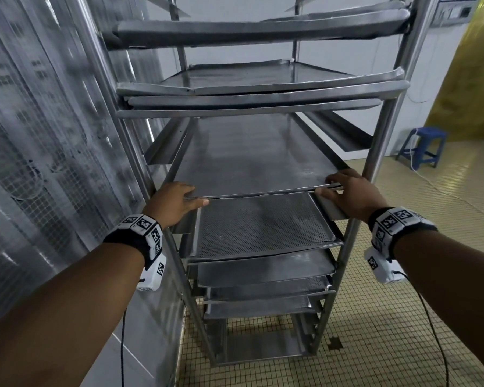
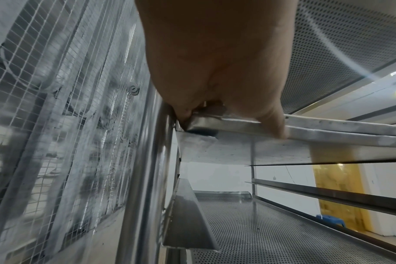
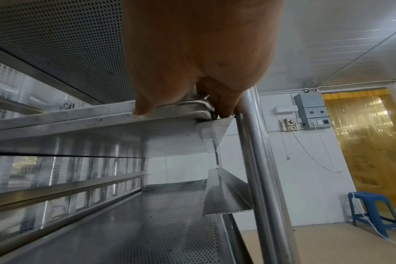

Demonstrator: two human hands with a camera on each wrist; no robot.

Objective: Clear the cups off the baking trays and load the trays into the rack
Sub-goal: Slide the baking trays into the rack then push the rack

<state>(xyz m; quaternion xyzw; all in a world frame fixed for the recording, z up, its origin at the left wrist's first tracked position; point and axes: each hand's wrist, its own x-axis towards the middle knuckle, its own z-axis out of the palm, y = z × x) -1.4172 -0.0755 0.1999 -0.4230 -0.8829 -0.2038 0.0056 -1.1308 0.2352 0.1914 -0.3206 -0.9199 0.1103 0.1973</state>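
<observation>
A perforated metal baking tray (image 1: 249, 160) lies on the runners of the steel rack (image 1: 386, 129), at mid height. Another tray seems stacked under it. My left hand (image 1: 176, 203) grips the near left corner of the tray, fingers on top and thumb (image 2: 276, 125) against the front rim (image 2: 328, 128). My right hand (image 1: 349, 192) grips the near right corner beside the rack post (image 3: 258, 160), thumb (image 3: 145, 107) on the rim (image 3: 79, 119). No cups are in view.
More trays sit on the rack above (image 1: 263, 76) and below, one perforated tray (image 1: 260, 224) sticking out just under my hands. A wire-mesh panel (image 1: 39, 152) stands at the left. A blue stool (image 1: 422, 146) and a yellow strip curtain (image 1: 470, 68) are at the right.
</observation>
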